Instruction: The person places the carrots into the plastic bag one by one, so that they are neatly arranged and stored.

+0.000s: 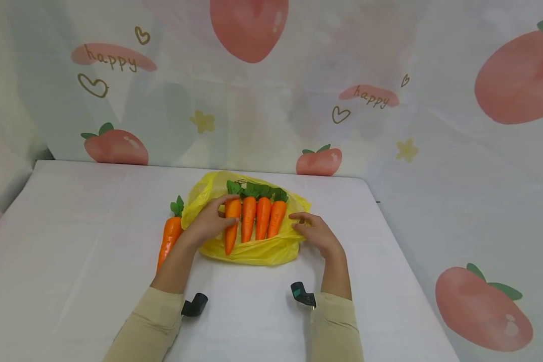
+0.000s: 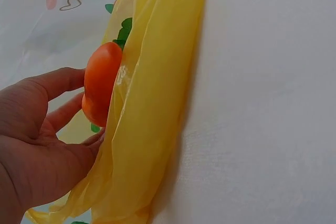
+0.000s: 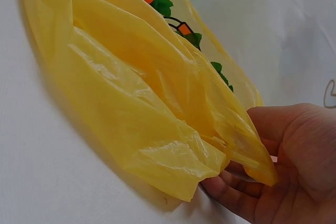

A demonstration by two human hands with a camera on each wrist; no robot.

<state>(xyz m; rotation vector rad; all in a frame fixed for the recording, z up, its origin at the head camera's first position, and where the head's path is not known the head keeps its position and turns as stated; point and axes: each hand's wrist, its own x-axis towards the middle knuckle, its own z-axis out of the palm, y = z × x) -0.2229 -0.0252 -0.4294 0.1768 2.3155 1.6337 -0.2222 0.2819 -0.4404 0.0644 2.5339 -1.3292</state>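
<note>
A yellow plastic bag lies on the white table with its mouth spread, and several orange carrots with green tops sit side by side in it. My left hand reaches over the bag's left side and holds the leftmost carrot between thumb and fingers. In the left wrist view that carrot is seen end-on, partly behind the bag's yellow wall. At the bag's right edge, my right hand grips the plastic. The right wrist view shows thumb and fingers of the right hand around the bag's edge.
Another carrot lies on the table left of the bag, partly hidden by the left forearm. Black wrist devices stick out from both sleeves. Behind the white table hangs a cloth printed with peaches.
</note>
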